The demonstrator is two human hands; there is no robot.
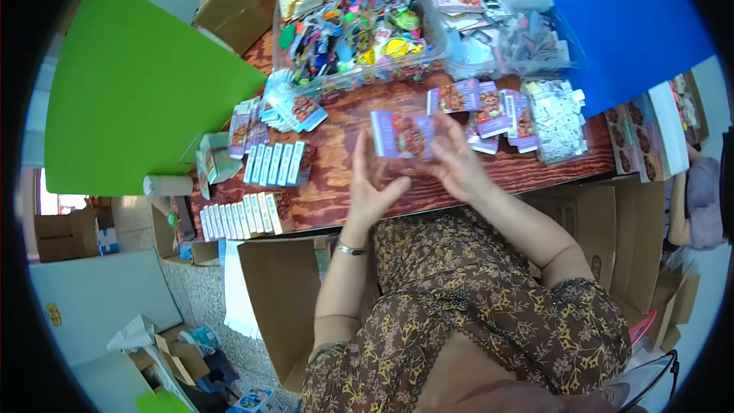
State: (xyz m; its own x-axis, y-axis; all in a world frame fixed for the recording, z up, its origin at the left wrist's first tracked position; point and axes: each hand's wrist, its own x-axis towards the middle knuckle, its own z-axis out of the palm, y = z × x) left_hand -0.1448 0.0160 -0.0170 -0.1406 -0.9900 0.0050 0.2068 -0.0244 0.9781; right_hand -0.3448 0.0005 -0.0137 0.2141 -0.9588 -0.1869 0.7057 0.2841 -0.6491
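Clamping a purple box (402, 135) between thumb and fingers, the right hand (460, 162) holds it above the tabletop (335, 187), inward from the near edge's middle, beside the left hand (371, 197), its digits apart.

Has a box (397, 136) between left hand (371, 197) and right hand (460, 162), above a table (330, 197). Has two rows of boxes (275, 164) left of the left hand, one behind the other; loose boxes (492, 113) beyond and rightward of the right hand, beside a container (567, 157); and, beyond both hands, a trinket bin (359, 76) left of a second bin (520, 71).
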